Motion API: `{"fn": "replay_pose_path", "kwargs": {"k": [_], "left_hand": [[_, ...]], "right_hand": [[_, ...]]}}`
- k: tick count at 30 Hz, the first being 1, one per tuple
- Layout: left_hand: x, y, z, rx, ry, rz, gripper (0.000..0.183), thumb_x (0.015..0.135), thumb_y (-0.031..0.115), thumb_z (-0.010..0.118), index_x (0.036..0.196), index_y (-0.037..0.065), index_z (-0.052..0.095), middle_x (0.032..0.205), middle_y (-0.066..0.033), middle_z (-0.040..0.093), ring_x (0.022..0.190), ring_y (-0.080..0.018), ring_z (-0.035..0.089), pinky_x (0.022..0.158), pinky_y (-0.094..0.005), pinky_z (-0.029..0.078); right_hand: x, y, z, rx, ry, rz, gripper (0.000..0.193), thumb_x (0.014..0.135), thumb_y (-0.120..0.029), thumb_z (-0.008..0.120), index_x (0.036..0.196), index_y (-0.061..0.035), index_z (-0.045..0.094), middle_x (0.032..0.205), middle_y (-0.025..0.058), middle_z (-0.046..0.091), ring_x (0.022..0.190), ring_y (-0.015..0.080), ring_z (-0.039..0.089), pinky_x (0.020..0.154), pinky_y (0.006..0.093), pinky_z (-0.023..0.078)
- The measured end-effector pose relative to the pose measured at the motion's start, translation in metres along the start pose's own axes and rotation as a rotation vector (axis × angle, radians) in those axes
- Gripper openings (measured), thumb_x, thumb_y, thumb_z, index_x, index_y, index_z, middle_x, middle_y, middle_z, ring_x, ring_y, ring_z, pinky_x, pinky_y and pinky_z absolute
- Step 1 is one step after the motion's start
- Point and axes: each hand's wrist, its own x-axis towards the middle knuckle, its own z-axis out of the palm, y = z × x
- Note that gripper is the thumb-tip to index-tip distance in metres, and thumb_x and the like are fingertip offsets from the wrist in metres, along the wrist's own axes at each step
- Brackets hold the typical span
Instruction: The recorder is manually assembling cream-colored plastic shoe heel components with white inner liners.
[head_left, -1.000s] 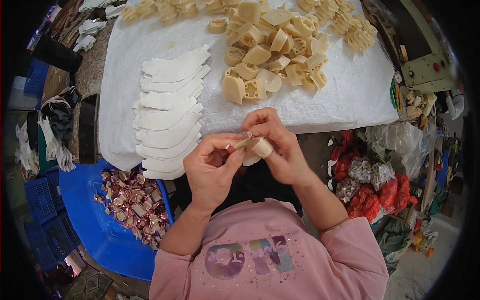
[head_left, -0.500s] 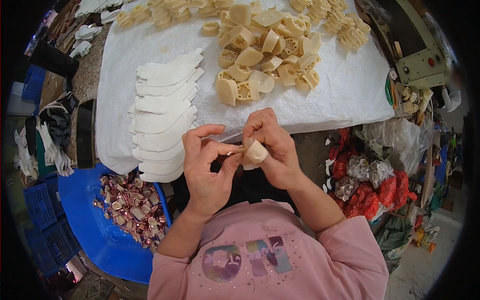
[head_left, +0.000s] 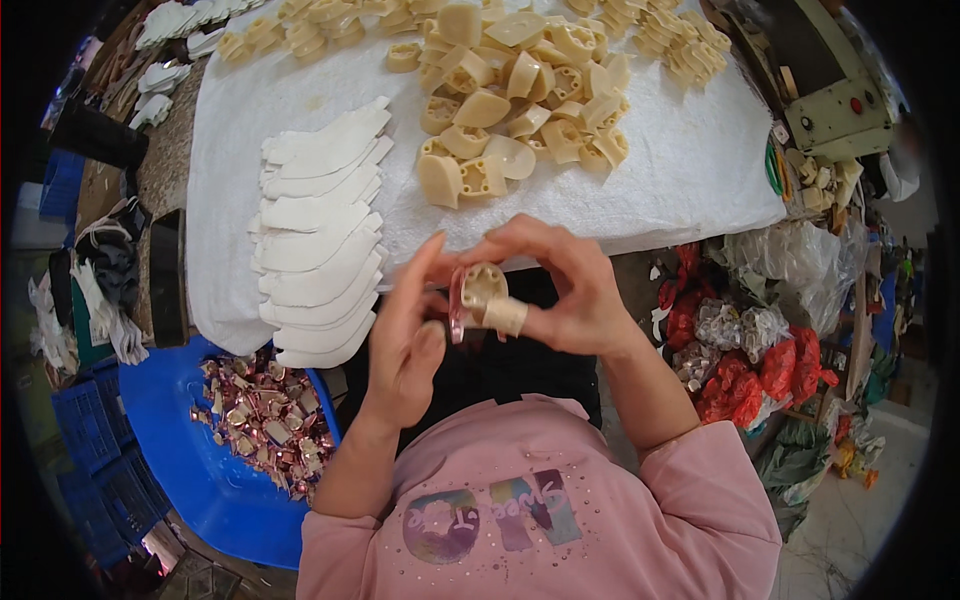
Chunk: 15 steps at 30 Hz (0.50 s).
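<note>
In front of my chest, my right hand (head_left: 570, 295) grips a small cream shoe heel (head_left: 486, 283) between thumb and fingers. Shiny pink covering shows along the heel's left side, and its hollow end with holes faces up. A strip of tan tape (head_left: 505, 316) is wrapped round my right thumb. My left hand (head_left: 405, 345) is raised at the heel's left side with thumb and fingers apart; its fingers are partly blurred, and whether they touch the heel is hard to see. Beyond my hands, a pile of bare cream heels (head_left: 480, 108) lies on the white-covered table (head_left: 700, 165).
White cut pieces (head_left: 318, 225) overlap in a row on the table's left. A blue tub (head_left: 190, 450) at lower left holds many pink-covered heels (head_left: 275, 428). Red plastic bags (head_left: 735, 385) lie at right, below a pale green machine (head_left: 840, 125). Blue crates (head_left: 90, 425) stand far left.
My fingertips were pinched together near the right thumb; now the hands have parted slightly, and the heel is turned with its hollow end and pink side showing. The view has shifted slightly.
</note>
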Motion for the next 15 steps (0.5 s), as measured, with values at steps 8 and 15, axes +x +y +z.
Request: {"fn": "replay_pose_path", "kwargs": {"k": [8,15], "left_hand": [[-0.002,-0.011,0.003,-0.152,-0.068,-0.173,0.059,0.090,0.028,0.044,0.138,-0.001,0.024,0.114,-0.0116,0.049,0.093,-0.0145,0.054,0.082,-0.0281,0.045],[-0.003,-0.001,0.019,-0.192,-0.089,-0.131,0.066,0.095,0.051,0.033,0.138,0.001,0.023,0.108,-0.0100,0.049,0.087,-0.0133,0.054,0.067,-0.0242,0.047]], "right_hand": [[-0.004,-0.004,0.022,-0.221,0.004,-0.143,0.052,0.072,-0.010,0.075,0.119,-0.0069,0.053,0.106,0.0090,0.057,0.093,0.0220,0.053,0.078,0.0316,0.045],[0.001,-0.006,0.025,0.575,-0.011,0.544,0.019,0.091,-0.021,0.054,0.100,-0.0048,0.057,0.108,0.0087,0.052,0.059,0.0112,0.056,0.044,0.0203,0.048]]}}
